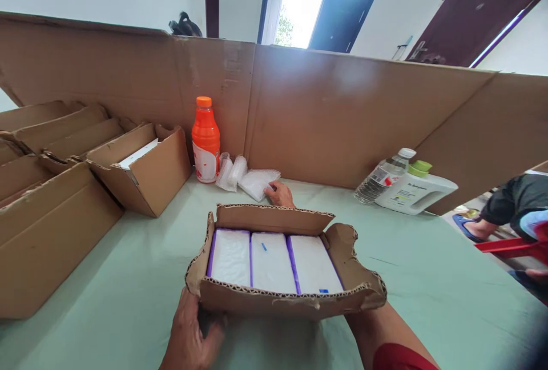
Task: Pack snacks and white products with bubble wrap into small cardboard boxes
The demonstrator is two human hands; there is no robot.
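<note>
An open cardboard box (299, 304) with ragged edges sits in front of me, tilted toward me. Inside it, three white packs with purple edges (274, 261) lie side by side. My left hand (190, 330) grips the box's near left corner; the thumb is blurred and some fingers are hidden behind the cardboard. From the lower right, my right forearm passes beneath the box, and my right hand (280, 194) comes out beyond its far flap. Its fingers are closed on the edge of a flat piece of bubble wrap (259, 183). Two rolled pieces of clear wrap (232, 172) lie beside that.
Several cardboard boxes (160, 179) line the left side. An orange bottle (206, 141) stands at the back. At the right, a clear water bottle (383, 179) leans by a white jug (417, 192). A tall cardboard wall (342, 113) borders the green-covered table (402, 244). Another person's leg (499, 210) shows far right.
</note>
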